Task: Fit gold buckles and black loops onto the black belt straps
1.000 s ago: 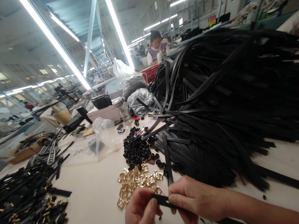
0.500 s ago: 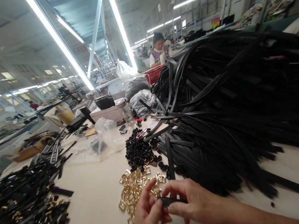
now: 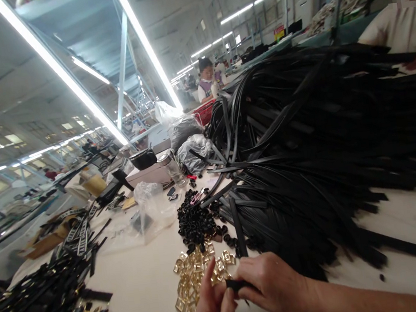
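Here, both hands, left hand and right hand, pinched a black strap end; a firm, steady grip near the tip seemed best.

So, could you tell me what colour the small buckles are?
Gold, clearest in the head view: buckles.

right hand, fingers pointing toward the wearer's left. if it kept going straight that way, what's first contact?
The left hand: the right hand pinches a black strap end and their fingertips already nearly touch around it. Past that lies the gold buckles pile, though depth is unclear.
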Demonstrator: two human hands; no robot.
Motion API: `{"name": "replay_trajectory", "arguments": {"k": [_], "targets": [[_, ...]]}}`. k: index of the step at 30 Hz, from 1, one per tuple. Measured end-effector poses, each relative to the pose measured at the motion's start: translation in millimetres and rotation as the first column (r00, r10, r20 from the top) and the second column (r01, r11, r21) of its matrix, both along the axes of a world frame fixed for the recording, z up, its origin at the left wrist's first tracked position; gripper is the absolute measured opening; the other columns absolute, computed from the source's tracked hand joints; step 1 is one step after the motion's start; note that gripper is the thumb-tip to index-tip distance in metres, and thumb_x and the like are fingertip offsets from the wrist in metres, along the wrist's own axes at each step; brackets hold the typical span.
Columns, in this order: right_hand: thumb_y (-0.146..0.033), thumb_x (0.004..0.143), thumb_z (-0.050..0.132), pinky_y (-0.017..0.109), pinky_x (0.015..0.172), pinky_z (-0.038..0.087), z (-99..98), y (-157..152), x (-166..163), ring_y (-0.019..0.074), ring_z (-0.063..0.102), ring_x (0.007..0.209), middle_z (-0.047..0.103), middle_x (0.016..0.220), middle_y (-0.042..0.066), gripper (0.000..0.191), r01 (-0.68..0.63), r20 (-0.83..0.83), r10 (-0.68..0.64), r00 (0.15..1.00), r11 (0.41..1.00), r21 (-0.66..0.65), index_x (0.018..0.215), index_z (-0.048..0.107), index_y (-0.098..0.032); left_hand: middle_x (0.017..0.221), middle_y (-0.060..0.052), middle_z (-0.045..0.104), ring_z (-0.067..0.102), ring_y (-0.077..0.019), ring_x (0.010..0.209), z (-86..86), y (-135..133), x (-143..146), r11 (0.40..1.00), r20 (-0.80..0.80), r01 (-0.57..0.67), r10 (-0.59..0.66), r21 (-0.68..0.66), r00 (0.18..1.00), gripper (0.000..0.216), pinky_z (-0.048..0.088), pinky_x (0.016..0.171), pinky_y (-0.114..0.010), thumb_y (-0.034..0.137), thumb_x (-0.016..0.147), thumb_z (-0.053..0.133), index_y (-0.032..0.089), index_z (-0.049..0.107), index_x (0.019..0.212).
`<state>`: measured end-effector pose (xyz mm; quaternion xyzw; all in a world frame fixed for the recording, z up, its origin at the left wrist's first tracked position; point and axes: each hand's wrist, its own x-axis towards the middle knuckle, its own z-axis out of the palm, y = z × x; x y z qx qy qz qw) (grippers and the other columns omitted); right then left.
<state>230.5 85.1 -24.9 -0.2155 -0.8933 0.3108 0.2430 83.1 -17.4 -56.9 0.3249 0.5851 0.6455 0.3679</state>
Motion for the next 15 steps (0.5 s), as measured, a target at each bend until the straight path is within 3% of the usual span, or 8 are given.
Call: {"name": "replay_trajectory", "arguments": {"k": [4, 9, 12, 15], "targets": [[-0.024, 0.083, 0.063, 0.026, 0.061, 0.034, 5.4, 18, 2, 0.0165, 0.062, 0.07, 0.07, 0.077, 0.003, 0.008, 0.123, 0.044, -0.12, 0.992, 0.99, -0.076, 0.077, 0.066, -0.018, 0.089, -0.007, 0.077, 0.07, -0.0194, 0.076, 8.0, 5, -8, 0.995, 0.024, -0.096, 0.096, -0.009, 0.995, 0.07, 0.051, 0.061, -0.023, 0.045, 0.068, 0.082, 0.024, 0.054, 0.129], [-0.019, 0.079, 0.064, 0.024, 0.062, 0.033, 10.2, 38, 6, 0.0143, 0.06, 0.07, 0.069, 0.076, 0.0, 0.005, 0.249, -0.02, -0.256, 0.966, 0.952, -0.177, 0.074, 0.065, -0.019, 0.091, -0.007, 0.078, 0.071, -0.0229, 0.081, 26.1, 10, -35, 0.969, 0.013, -0.217, 0.219, -0.115, 0.976, 0.059, 0.055, 0.063, -0.025, 0.051, 0.054, 0.087, 0.023, 0.07, 0.103], [-0.02, 0.079, 0.065, 0.024, 0.061, 0.032, 12.1, 45, 7, 0.0134, 0.059, 0.069, 0.069, 0.075, 0.0, 0.006, 0.289, -0.04, -0.303, 0.952, 0.936, -0.201, 0.073, 0.064, -0.019, 0.085, -0.007, 0.077, 0.07, -0.0236, 0.078, 38.1, 16, -47, 0.973, -0.125, -0.136, 0.113, -0.189, 0.986, 0.05, 0.054, 0.064, -0.027, 0.055, 0.055, 0.085, 0.02, 0.073, 0.088], [-0.021, 0.08, 0.065, 0.023, 0.062, 0.032, 13.8, 50, 8, 0.0137, 0.06, 0.07, 0.069, 0.076, -0.001, 0.007, 0.305, -0.053, -0.323, 0.945, 0.929, -0.211, 0.074, 0.064, -0.019, 0.078, -0.004, 0.074, 0.066, -0.0216, 0.072, 49.8, 32, -52, 0.956, -0.384, 0.036, -0.151, -0.292, 0.911, 0.035, 0.052, 0.065, -0.028, 0.053, 0.07, 0.074, 0.021, 0.073, 0.086]]}}
